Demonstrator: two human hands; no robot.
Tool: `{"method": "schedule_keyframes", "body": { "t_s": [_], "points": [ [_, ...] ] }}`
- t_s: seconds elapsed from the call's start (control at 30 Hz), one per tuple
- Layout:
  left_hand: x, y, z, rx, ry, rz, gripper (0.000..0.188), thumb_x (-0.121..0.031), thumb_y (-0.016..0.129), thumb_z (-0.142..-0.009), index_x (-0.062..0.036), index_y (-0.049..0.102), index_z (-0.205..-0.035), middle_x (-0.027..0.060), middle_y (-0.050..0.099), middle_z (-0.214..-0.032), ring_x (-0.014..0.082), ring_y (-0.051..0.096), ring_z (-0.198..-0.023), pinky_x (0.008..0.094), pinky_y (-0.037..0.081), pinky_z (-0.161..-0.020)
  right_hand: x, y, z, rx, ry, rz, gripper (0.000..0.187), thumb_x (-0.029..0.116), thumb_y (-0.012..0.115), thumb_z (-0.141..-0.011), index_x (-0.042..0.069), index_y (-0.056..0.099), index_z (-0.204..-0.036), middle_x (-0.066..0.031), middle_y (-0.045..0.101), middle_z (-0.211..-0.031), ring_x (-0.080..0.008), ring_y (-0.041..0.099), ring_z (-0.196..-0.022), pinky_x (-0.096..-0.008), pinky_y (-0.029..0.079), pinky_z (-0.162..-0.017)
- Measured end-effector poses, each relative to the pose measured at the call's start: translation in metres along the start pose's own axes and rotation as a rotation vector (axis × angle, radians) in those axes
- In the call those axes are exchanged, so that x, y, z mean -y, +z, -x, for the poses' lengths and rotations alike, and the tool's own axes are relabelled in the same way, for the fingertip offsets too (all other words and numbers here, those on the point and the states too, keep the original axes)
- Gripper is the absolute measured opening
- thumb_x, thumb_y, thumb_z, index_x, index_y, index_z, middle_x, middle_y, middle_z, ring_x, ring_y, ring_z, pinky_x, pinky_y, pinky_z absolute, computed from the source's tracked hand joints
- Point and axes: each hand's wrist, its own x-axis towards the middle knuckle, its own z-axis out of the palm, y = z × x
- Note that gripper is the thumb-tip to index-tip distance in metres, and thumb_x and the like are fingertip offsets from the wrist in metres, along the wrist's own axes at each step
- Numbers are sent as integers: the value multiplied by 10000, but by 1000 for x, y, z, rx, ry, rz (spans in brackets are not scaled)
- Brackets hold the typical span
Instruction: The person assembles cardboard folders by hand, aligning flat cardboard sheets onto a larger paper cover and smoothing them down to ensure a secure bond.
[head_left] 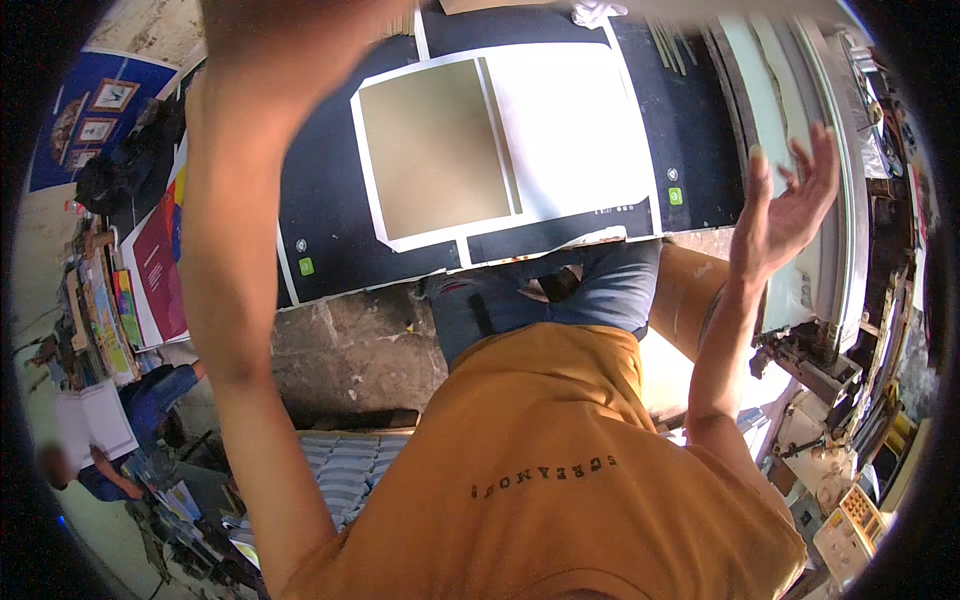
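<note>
Clearly, right fingers [826, 162] apart, fingers of blurred left hand [285, 50] indeterminable, brown board [435, 150] ahead, lettering [544, 475] on orange shirt [560, 400].

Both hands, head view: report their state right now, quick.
Left hand: blurred and cut off by the upper edge; cannot tell whether it is open or holding anything.
Right hand: open, fingers apart, nothing visible in it.

1. White sheet [585, 130]: paper-like, smooth, slightly glossy.
2. Brown panel [435, 150]: board-like, smooth, matt.
3. Bench [690, 130]: dark, smooth covering.
4. Shirt [540, 430]: soft matt cloth.
5. Trousers [612, 290]: denim, matt.
6. Floor [355, 350]: rough, concrete-like.
</note>
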Motion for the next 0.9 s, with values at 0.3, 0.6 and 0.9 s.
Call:
{"method": "schedule_keyframes", "body": {
  "t_s": [0.3, 0.6, 0.9],
  "points": [
    [-68, 42, 156, 112, -999, 280, 387, -278, 671, -1018, -18, 624, -1301, 157, 721, -1184, 312, 684, -1077, 404, 518, -972, -50, 44, 13, 290, 612, -162, 376, 330, 736, -996, -25, 650, -1084, -75, 700, -808, -92, 610, -711, -249, 466, -589],
    [-130, 68, 261, 646, -913, 24, 775, -442, 653, -973, -4, 382, -1552, 200, 367, -1622, 411, 321, -1507, 535, 267, -1230, -95, 93, 69, 543, 788, -14, 470, 299, 751, -927, 26, 603, -1281, -238, 752, -928, -303, 760, -840, -406, 573, -774],
    [-137, 70, 256, 900, -846, -63, 808, -554, 619, -965, -104, 382, -1594, 46, 320, -1685, 353, 231, -1557, 589, 216, -1244, -76, 115, 71, 589, 722, 141, 517, 357, 742, -905, 9, 615, -1265, -274, 731, -1036, -410, 732, -988, -459, 554, -874]
  ]
}}
